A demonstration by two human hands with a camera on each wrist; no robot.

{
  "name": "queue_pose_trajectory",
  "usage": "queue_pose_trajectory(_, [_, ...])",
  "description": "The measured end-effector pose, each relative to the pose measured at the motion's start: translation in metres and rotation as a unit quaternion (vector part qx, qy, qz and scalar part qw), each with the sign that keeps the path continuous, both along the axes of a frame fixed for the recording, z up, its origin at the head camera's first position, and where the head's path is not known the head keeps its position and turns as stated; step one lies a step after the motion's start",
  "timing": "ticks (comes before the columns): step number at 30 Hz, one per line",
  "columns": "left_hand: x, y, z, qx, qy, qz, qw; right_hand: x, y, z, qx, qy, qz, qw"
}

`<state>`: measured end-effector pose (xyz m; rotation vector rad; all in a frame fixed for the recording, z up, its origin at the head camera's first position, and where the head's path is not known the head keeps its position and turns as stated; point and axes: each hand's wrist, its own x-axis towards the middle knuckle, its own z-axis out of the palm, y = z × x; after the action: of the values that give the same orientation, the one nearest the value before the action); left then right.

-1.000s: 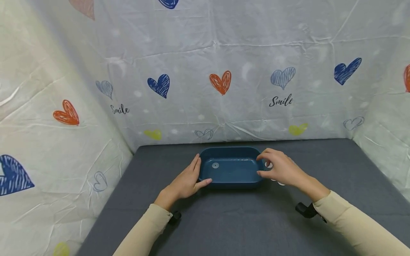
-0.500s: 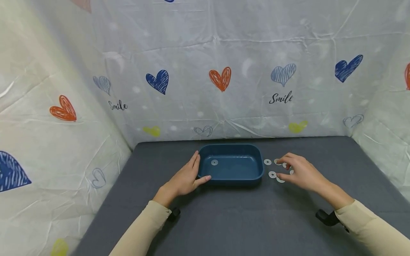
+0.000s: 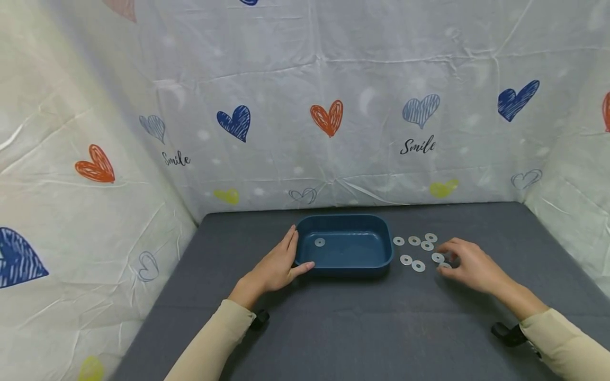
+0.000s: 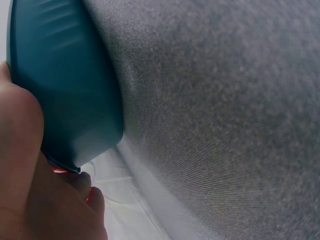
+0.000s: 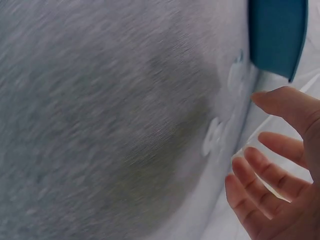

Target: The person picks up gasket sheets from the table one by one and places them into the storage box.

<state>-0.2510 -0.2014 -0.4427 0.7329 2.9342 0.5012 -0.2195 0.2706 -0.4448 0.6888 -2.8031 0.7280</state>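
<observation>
A dark blue rectangular tray stands near the back of the table, with one flat metal washer inside at its left. My left hand rests against the tray's left end, fingers straight along the side and thumb over the front rim. Several more washers lie flat on the cloth right of the tray. At their right edge hovers my right hand, thumb and fingers apart and nothing held. Its thumb tip partly covers one washer. The right wrist view shows the spread fingers above the cloth.
A dark grey cloth covers the table. White fabric printed with hearts hangs behind it and at both sides. A black wrist mount sticks out below the right cuff.
My right hand has moved from the tray's right end to the far side of the washers, uncovering them. My left hand and the tray have stayed in place.
</observation>
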Motion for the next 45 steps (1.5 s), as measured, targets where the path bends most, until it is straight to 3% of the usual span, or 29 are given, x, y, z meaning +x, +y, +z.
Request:
queue_pose_trajectory(9, [0.0, -0.002, -0.001, -0.001, -0.002, 0.003, 1.0, -0.006, 0.011, -0.01, -0.005, 0.006, -0.014, 1.0])
queue_pose_trajectory(16, [0.002, 0.0, 0.003, 0.007, 0.001, -0.004, 1.0, -0.009, 0.013, -0.016, -0.01, -0.021, -0.033, 0.999])
queue_pose_trajectory(23, [0.0, 0.0, 0.0, 0.007, -0.004, -0.002, 1.0, -0.01, 0.012, -0.015, -0.016, -0.054, -0.053, 0.997])
queue_pose_trajectory(30, [-0.003, -0.002, -0.004, 0.005, -0.009, 0.001, 0.9999, -0.011, 0.007, -0.016, -0.021, -0.052, -0.067, 0.996])
queue_pose_trajectory(39, [0.004, 0.0, 0.002, 0.015, -0.003, -0.005, 0.9999, -0.012, 0.004, -0.016, -0.014, -0.058, -0.082, 0.995])
queue_pose_trajectory(45, [0.002, 0.0, 0.002, 0.01, -0.003, -0.002, 0.9999, -0.013, 0.003, -0.015, -0.015, -0.064, -0.083, 0.994])
